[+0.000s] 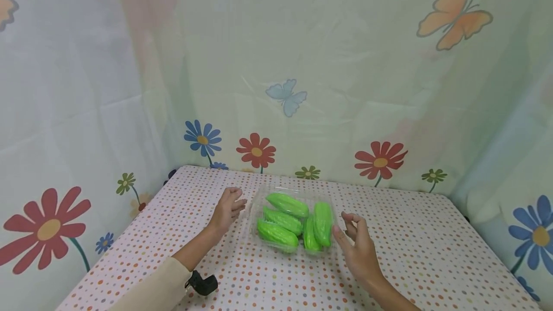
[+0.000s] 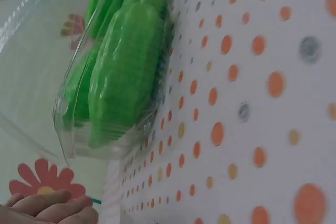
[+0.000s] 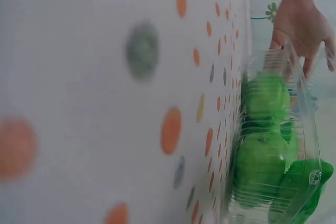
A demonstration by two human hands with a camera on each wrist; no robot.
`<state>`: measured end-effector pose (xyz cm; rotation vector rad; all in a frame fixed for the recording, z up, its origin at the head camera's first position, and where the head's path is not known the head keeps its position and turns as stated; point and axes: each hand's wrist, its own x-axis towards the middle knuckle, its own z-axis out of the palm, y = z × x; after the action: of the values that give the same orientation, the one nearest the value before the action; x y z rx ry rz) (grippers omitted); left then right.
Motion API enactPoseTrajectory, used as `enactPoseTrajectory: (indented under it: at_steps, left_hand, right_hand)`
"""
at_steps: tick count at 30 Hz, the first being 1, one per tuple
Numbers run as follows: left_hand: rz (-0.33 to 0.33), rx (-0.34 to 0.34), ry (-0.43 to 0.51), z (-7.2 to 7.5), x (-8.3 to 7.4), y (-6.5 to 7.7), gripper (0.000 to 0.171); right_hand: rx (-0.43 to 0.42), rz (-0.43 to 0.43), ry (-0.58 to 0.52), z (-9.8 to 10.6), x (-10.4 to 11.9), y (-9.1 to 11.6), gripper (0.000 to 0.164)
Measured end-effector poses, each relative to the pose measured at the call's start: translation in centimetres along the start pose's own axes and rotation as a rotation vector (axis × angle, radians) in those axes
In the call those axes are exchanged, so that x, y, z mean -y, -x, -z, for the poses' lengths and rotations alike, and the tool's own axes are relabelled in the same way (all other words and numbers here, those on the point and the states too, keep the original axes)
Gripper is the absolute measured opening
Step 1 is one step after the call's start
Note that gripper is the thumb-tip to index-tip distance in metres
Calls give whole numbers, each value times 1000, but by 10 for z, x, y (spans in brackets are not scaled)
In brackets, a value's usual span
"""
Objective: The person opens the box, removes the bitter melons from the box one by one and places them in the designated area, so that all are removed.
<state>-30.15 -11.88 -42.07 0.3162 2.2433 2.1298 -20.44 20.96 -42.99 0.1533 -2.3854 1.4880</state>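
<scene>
A clear plastic box (image 1: 282, 189) sits on the table with several bright green, ribbed, cucumber-like vegetables (image 1: 281, 220) inside. Three lie slanted on its left side and the others stand nearly upright in view on the right. My left hand (image 1: 226, 210) hovers just off the box's left side, fingers loosely bent and nothing in them. On the other side, my right hand (image 1: 358, 248) has its thumb tip right at the box's right edge, the fingers spread and relaxed. In the left wrist view a sheet of clear plastic (image 2: 31, 72) rises beside the vegetables (image 2: 128, 66).
A white cloth with coloured dots (image 1: 432, 253) covers the table. Behind and at both sides hang curtains (image 1: 328, 124) printed with flowers and butterflies. A black strap-like piece (image 1: 203, 283) is at the left sleeve (image 1: 155, 284).
</scene>
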Motion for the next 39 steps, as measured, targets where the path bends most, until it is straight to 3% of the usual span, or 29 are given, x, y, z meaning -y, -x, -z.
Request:
enactPoseTrajectory:
  at_steps: [3,7,10,16,21,25,34,39]
  left_hand:
    - [71,-58,107,3,6,-19,58]
    - [136,-127,158,1,16,-39,58]
    - [174,-95,175,-4,21,-48,62]
    - [184,31,399,-13,27,-61,58]
    - [172,67,501,-18,33,-65,60]
    - [178,68,495,-22,38,-66,62]
    - [166,61,282,-31,43,-70,50]
    - [151,39,207,-37,43,-68,46]
  right_hand:
    - [-18,95,16,-1,3,-3,49]
    - [-35,216,50,-2,4,-8,43]
    - [-63,276,59,-3,2,-14,41]
    - [-181,409,81,-4,2,-27,35]
    - [-227,520,62,-1,1,-43,30]
    - [-222,524,20,3,5,-57,29]
    - [-235,535,18,6,14,-86,35]
    - [-226,538,66,8,14,-101,40]
